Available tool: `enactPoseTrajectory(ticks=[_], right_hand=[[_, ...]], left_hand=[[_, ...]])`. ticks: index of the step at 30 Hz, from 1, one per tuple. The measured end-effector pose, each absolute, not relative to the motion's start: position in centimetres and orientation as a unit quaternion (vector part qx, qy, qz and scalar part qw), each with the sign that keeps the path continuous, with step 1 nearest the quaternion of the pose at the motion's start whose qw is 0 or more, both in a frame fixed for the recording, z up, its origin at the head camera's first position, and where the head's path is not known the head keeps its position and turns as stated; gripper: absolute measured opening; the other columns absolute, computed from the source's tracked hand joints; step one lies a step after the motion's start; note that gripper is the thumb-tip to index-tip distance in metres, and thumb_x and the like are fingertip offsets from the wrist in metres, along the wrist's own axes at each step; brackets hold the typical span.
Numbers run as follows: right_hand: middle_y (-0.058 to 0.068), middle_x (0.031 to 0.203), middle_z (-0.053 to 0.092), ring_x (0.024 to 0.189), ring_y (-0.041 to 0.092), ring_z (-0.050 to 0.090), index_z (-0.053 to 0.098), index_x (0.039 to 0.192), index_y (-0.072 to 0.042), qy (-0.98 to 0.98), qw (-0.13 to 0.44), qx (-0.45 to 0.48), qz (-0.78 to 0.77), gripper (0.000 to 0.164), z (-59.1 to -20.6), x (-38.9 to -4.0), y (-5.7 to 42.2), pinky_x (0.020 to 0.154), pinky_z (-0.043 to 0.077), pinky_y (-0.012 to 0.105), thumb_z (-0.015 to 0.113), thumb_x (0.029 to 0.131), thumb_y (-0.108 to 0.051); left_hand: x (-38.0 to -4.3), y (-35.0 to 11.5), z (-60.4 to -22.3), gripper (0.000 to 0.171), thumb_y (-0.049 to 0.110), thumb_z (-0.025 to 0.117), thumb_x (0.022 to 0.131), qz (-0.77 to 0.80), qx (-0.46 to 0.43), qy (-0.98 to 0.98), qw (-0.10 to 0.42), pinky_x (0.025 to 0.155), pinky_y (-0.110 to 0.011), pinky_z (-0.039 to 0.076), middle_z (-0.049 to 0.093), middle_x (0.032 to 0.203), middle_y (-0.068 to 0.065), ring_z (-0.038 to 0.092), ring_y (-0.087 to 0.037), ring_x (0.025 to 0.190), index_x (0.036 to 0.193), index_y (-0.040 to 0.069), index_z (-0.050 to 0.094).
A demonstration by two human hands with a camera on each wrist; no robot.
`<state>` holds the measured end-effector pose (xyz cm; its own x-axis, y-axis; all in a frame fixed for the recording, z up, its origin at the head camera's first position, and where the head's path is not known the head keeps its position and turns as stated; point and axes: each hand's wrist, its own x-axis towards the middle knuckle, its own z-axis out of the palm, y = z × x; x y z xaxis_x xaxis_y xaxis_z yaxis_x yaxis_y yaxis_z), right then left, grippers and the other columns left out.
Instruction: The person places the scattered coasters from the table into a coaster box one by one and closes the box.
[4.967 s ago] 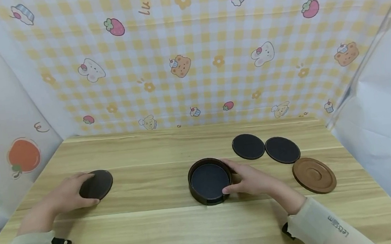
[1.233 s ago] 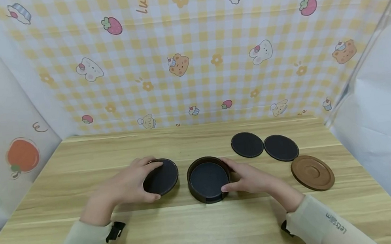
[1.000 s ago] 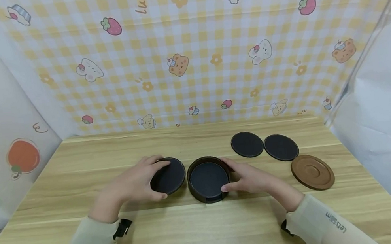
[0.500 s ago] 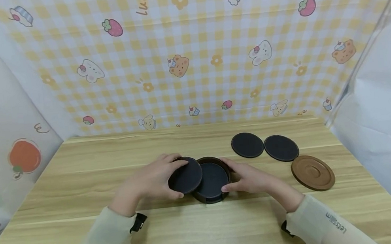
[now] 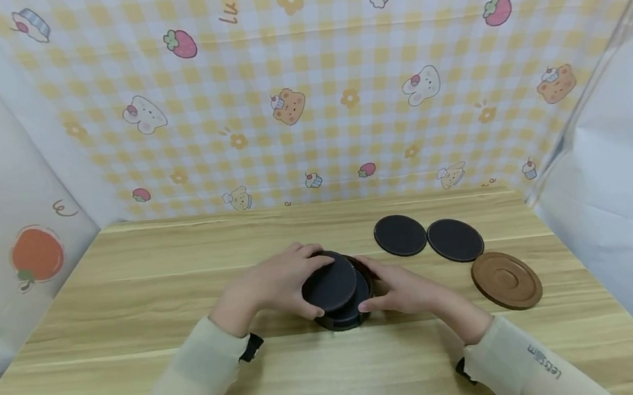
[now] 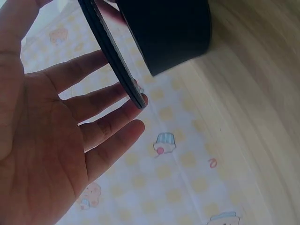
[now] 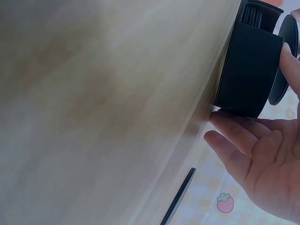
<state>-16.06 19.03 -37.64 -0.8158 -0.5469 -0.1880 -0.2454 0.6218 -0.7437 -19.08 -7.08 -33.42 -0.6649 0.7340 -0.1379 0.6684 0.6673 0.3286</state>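
My left hand (image 5: 277, 286) holds a round black coaster (image 5: 331, 283) by its edge, thumb at the near side and fingers at the far side. This coaster hangs over a round black coaster holder (image 5: 346, 324) and covers much of its opening. In the left wrist view a thin gap separates the coaster (image 6: 112, 54) from the holder (image 6: 171, 35). My right hand (image 5: 404, 288) grips the holder's right side, thumb on the near rim and fingers round the back. Through the holder's notch, the right wrist view shows several stacked coasters (image 7: 251, 18).
Two more black coasters (image 5: 400, 235) lie flat at the back right, edges touching. Beside them is a round brown wooden lid or coaster (image 5: 507, 280) with a ringed centre. A checked cloth (image 5: 334, 144) hangs behind the wooden table (image 5: 336, 382).
From the table's left side, my left hand has brought the black coaster rightward until it overlaps the holder. The right hand keeps its grip on the holder, which has stayed in place.
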Motion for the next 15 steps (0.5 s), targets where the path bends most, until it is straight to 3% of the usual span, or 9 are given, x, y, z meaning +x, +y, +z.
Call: enactPoseTrajectory(ticks=[15], right_hand=[[0.018, 0.156, 0.039, 0.145, 0.033, 0.038, 0.019, 0.158, -0.002, 0.867, 0.193, -0.253, -0.384, 0.09, -37.8, -16.2, 19.1, 0.117, 0.029, 0.054, 0.072, 0.092, -0.031]], left_hand=[[-19.4, -5.3, -34.4, 0.085, 0.047, 0.078, 0.077, 0.13, 0.407, 0.893, 0.142, 0.105, -0.042, 0.045, 0.04, 0.155, -0.01, 0.041, -0.027, 0.136, 0.149, 0.017, 0.046]])
